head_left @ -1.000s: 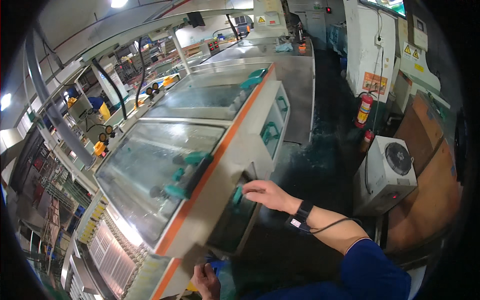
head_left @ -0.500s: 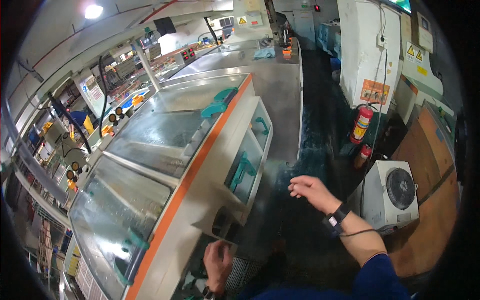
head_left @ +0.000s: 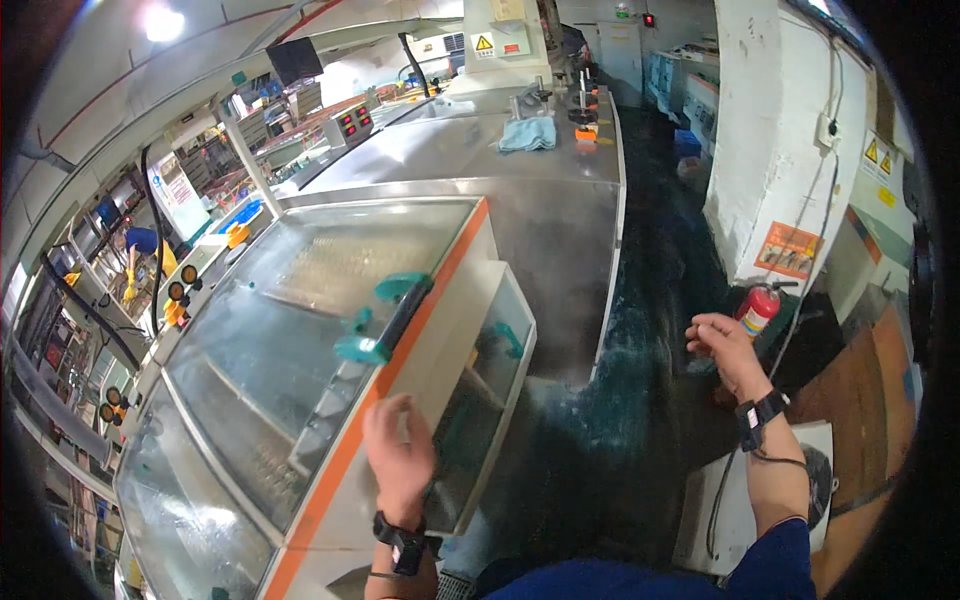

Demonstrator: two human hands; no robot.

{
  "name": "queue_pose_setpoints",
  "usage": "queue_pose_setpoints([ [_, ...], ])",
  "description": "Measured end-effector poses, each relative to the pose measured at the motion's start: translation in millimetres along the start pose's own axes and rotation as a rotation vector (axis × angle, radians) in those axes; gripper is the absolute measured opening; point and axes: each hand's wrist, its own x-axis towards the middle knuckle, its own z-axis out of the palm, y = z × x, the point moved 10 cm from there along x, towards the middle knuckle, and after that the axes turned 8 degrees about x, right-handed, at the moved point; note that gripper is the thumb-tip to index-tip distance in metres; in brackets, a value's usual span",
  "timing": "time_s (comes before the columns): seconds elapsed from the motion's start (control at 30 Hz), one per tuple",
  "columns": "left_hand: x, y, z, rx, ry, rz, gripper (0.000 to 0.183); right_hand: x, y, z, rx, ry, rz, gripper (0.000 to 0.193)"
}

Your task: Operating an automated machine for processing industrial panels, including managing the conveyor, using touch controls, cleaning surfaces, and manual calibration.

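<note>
My left hand (head_left: 400,452) is raised beside the orange-striped edge of a long machine, its fingers loosely bent and apart, slightly blurred, with nothing visible in them. Just ahead of it, a black bar handle with green end brackets (head_left: 366,348) sits on the machine's clear sloping lid (head_left: 300,285). My right hand (head_left: 730,352) hangs in the air over the aisle, fingers loosely bent and holding nothing. Behind that hand, from this view, stands a red fire extinguisher (head_left: 760,305). Both wrists wear black bands.
A steel machine top (head_left: 420,150) carries a blue cloth (head_left: 527,134). The dark, wet-looking floor (head_left: 655,250) runs between the machine and a white pillar (head_left: 775,150). A white fan unit (head_left: 700,500) and a hanging cable stand at right. A person in blue (head_left: 145,240) is far left.
The view has advanced along the machine, and the lid handle now appears nearer. My left hand has risen from low beside the machine's side to its lid edge; my right hand appears further right.
</note>
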Motion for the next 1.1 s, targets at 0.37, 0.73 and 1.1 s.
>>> queue_pose_setpoints([
  [0.37, 139.5, -19.3, 117.0, 0.776, 0.244, -0.25, 0.03, 420.3, -111.1, -46.7, -0.102, -0.129, -0.207, 0.034],
  [0.73, 153.7, -45.0, 154.6, 1.333, 0.336, -0.488, 0.032, 733.2, -179.4, 49.2, -0.325, -0.2, -0.494, 0.061],
  [1.1, 150.8, -55.8, 170.7, 1.365, 0.477, -0.552, 0.033, 814.0, -168.5, 178.9, -0.15, -0.639, -0.272, 0.027],
])
